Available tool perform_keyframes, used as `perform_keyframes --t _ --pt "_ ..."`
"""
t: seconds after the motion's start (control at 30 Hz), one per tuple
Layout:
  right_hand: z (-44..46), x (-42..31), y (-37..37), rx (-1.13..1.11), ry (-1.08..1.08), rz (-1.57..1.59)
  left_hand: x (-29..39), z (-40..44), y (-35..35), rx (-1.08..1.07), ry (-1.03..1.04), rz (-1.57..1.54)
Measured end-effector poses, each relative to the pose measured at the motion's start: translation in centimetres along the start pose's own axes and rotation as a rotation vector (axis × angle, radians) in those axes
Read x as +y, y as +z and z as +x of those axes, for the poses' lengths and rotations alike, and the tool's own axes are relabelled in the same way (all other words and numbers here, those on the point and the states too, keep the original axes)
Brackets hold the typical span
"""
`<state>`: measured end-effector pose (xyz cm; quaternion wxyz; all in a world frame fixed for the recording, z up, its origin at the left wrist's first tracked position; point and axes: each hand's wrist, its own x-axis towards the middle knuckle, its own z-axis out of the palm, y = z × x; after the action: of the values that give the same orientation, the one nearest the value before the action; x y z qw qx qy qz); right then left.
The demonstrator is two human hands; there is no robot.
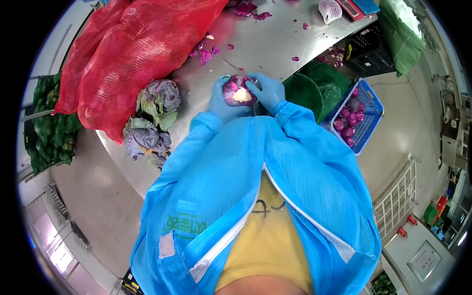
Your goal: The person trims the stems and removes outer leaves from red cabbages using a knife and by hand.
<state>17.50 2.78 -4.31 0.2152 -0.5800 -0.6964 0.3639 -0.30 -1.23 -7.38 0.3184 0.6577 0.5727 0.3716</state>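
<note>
A red cabbage (231, 92) is held just in front of my chest, over the steel table, with a pale stem patch facing me. My gloved left hand (220, 101) wraps its left side. On the other side, my gloved right hand (269, 92) grips it, thumb and fingers against the upper right edge. Whether a small tool is in the right hand, I cannot make out. Left of my hands, several outer-leafed red cabbages (160, 102) lie at the table edge, beside a large red mesh sack (142, 44).
Purple leaf scraps (206, 56) litter the steel table (265, 42). To the right are a green bin (303, 93), a blue basket (376, 110) of trimmed red cabbages and a black crate (369, 51). A white foam net (330, 11) lies near the scale (355, 9).
</note>
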Motion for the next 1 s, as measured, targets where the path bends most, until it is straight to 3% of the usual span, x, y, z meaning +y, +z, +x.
perform_keyframes --t 0.07,0.17,0.2,0.3,0.4,0.5,0.57,0.6,0.67,0.7,0.83,0.93,1.0 --pt "1.3 2.5 0.6 0.125 0.018 -0.025 -0.5 0.0 -0.6 -0.081 -0.085 -0.230" --pt "2.6 8.6 1.5 0.338 0.310 -0.022 -0.6 0.1 -1.1 -0.085 -0.156 -0.350" --pt "2.1 9.9 0.5 0.351 0.443 -0.004 -0.5 0.3 -1.3 -0.096 -0.217 -0.435" --pt "0.0 9.8 -1.4 0.318 0.457 -0.009 -0.7 0.3 -1.7 -0.089 -0.227 -0.458" --pt "0.7 6.2 -1.2 0.329 0.306 0.065 -3.2 0.8 -1.4 -0.104 -0.120 -0.446" --pt "3.4 4.3 1.5 0.181 0.152 0.285 -2.7 1.1 -2.0 -0.181 -0.073 -0.302" --pt "4.6 2.8 1.8 -0.137 -0.029 0.218 -2.7 1.2 -2.1 -0.194 -0.091 -0.341" --pt "5.2 3.1 1.8 -0.131 -0.032 0.221 -2.9 1.2 -2.1 -0.205 -0.116 -0.387" --pt "6.0 3.8 1.8 -0.334 0.012 0.244 -3.3 1.3 -2.1 -0.201 -0.104 -0.355" --pt "5.7 3.3 1.5 -0.224 -0.164 0.089 -3.3 1.3 -2.1 -0.211 -0.111 -0.343" --pt "5.6 3.3 1.7 -0.076 -0.171 -0.212 -2.8 1.3 -2.0 -0.225 -0.100 -0.376" --pt "6.6 4.5 1.5 -0.058 -0.060 -0.242 -3.9 1.3 -2.3 -0.240 -0.020 -0.267" --pt "4.7 4.0 2.4 0.127 -0.096 -0.005 -4.6 1.2 -2.2 -0.236 -0.043 -0.336"
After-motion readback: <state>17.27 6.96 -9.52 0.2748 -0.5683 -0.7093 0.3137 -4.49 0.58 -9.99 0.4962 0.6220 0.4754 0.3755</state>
